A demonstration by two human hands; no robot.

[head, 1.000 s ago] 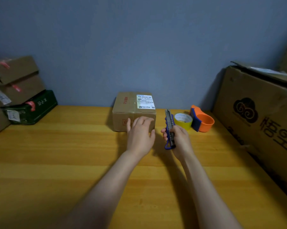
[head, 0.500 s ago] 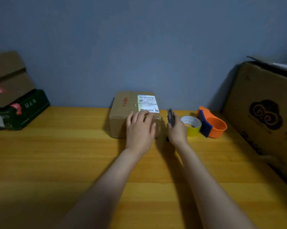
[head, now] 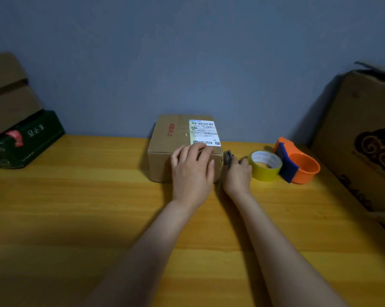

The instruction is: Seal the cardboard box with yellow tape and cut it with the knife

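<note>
A small cardboard box with a white shipping label stands at the back of the wooden table, against the wall. My left hand lies flat over the box's front right corner, fingers spread on its top edge. My right hand is closed around the knife, whose grey tip sticks up just right of the box. A roll of yellow tape sits on the table touching the right side of that hand.
An orange and blue tape dispenser lies right of the roll. A large cardboard carton stands along the right edge. Stacked boxes, one dark green, sit at the far left. The wooden table stretches toward me.
Both hands moved forward to the box. My left hand came to rest on the box's front corner. My right hand carried the knife beside the box, turning it so only its tip shows.
</note>
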